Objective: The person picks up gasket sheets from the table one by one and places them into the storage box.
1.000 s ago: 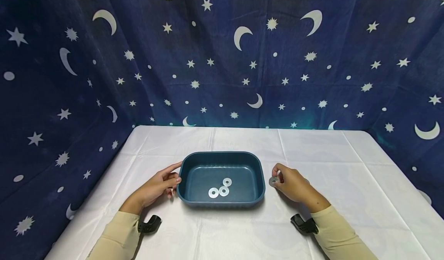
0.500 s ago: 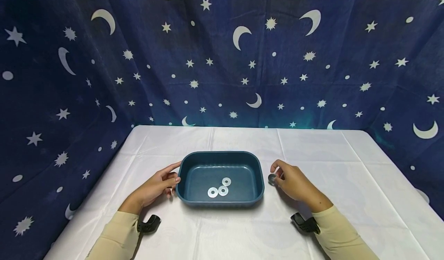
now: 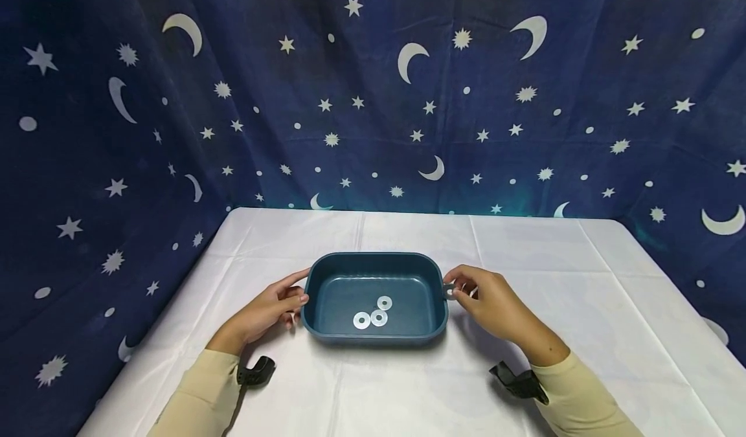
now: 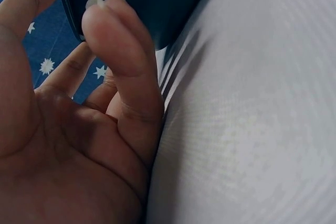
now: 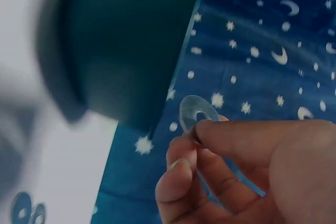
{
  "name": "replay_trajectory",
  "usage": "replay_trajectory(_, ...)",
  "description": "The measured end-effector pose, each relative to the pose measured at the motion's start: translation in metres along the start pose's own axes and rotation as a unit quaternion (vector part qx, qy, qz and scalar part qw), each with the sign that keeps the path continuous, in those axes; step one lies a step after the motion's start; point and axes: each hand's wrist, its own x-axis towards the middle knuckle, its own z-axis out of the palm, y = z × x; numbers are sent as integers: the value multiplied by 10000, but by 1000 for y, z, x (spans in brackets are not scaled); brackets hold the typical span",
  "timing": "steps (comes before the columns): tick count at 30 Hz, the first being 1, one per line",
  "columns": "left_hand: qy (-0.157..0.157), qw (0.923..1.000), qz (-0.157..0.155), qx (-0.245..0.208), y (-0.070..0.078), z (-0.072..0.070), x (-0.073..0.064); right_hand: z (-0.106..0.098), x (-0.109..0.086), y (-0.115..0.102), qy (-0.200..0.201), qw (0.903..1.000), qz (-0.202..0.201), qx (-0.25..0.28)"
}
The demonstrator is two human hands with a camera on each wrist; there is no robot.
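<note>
My right hand (image 3: 491,302) pinches a flat metal washer (image 5: 192,109) between thumb and fingers, at the right rim of a dark blue-green rectangular bin (image 3: 374,338). In the head view, the washer overlaps that rim. Inside the bin lie three washers, a front-left washer (image 3: 361,320), a middle washer (image 3: 379,318) and a rear washer (image 3: 384,303). My left hand (image 3: 262,313) rests against the bin's left end, its index finger reaching along the wall and its thumb near the rim. Its other fingers bend loosely beside the bin in the left wrist view.
A white cloth covers the table (image 3: 373,392). Two washers (image 5: 22,209) lie on it at the lower left of the right wrist view. Behind rises a dark blue curtain (image 3: 361,68) with moons and stars. Each wrist wears a black camera strap (image 3: 258,372).
My right hand has moved left with the washer, from the table beside the bin up to its right rim. The left hand and the three washers in the bin stay put.
</note>
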Motion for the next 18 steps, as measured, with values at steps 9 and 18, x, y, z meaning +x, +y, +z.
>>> replay_trajectory(9,44,10000,-74,38,-1,0,2,14,15,-32,-640,9958,-624,178)
replay_trajectory(18,61,10000,-43,-3,2,1,1,36,34,-43,-1313,9874,-840,-276)
